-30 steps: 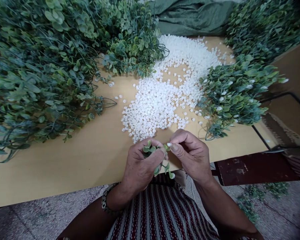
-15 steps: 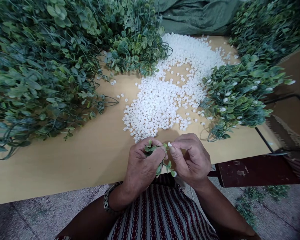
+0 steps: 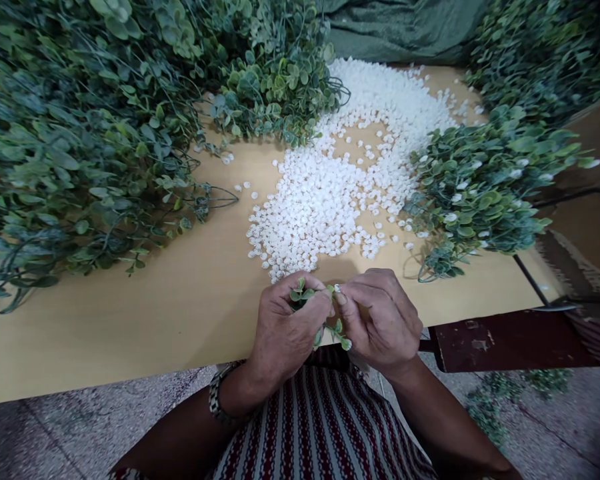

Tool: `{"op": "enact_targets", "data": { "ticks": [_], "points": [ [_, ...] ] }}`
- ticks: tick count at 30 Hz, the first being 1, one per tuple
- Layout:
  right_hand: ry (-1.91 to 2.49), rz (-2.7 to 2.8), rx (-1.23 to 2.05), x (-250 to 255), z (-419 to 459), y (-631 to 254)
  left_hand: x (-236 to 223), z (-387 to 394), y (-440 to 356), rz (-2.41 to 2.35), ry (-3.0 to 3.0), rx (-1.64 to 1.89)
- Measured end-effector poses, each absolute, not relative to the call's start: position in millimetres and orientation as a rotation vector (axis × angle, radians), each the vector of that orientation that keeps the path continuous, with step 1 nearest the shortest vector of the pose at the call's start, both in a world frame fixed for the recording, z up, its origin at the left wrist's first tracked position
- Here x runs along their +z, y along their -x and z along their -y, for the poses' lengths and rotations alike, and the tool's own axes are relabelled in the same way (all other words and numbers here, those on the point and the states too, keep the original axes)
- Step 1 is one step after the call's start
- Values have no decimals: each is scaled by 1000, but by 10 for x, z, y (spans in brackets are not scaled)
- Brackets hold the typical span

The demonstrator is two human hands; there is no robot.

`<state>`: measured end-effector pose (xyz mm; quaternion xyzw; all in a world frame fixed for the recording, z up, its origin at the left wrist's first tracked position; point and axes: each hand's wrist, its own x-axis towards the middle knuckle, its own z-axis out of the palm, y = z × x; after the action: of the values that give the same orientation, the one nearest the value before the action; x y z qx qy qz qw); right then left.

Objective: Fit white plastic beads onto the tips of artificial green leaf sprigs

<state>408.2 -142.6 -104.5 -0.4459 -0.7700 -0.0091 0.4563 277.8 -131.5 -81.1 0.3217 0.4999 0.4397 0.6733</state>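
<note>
Close to the table's front edge, my left hand (image 3: 290, 323) is closed around a sprig of artificial greenery (image 3: 336, 331), its stem mostly hidden by the fingers. One leaf tip of the sprig, low between the hands, carries a small white bead-like piece. My right hand (image 3: 383, 317) pinches another small white piece (image 3: 337, 289) between thumb and forefinger, right at a leaf tip beside the left fingertips. Whether that piece touches the leaf I cannot tell. Just beyond the hands spreads a heap of small white pieces (image 3: 310, 207).
Big piles of artificial greenery (image 3: 70, 147) cover the table's left side. On the right lies a bunch with white tips (image 3: 480, 187), near a cardboard box (image 3: 585, 220) and a dark metal frame. Green cloth (image 3: 405, 30) borders the back. Below the table is a dark red bench (image 3: 510, 341).
My right hand has come slightly nearer the left, bringing the white piece up to the leaf tip. My left hand keeps its hold on the sprig. The view has shifted a little.
</note>
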Motion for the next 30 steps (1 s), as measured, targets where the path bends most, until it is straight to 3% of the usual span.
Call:
{"op": "enact_targets", "data": {
  "ticks": [8,14,23,30],
  "points": [
    [1094,1883,16,-1082,1442,-4085,-822,1332,-2780,-1127,-779,992],
    [1088,1796,266,-1011,1397,-4203,-815,1301,-2733,-1064,-903,951],
    [1389,1940,-215,-942,1290,-4662,-833,1369,-2569,-736,-814,897],
    [1470,2157,-260,-973,1204,-4693,-800,1298,-2652,-997,-875,918]
  ]
}}
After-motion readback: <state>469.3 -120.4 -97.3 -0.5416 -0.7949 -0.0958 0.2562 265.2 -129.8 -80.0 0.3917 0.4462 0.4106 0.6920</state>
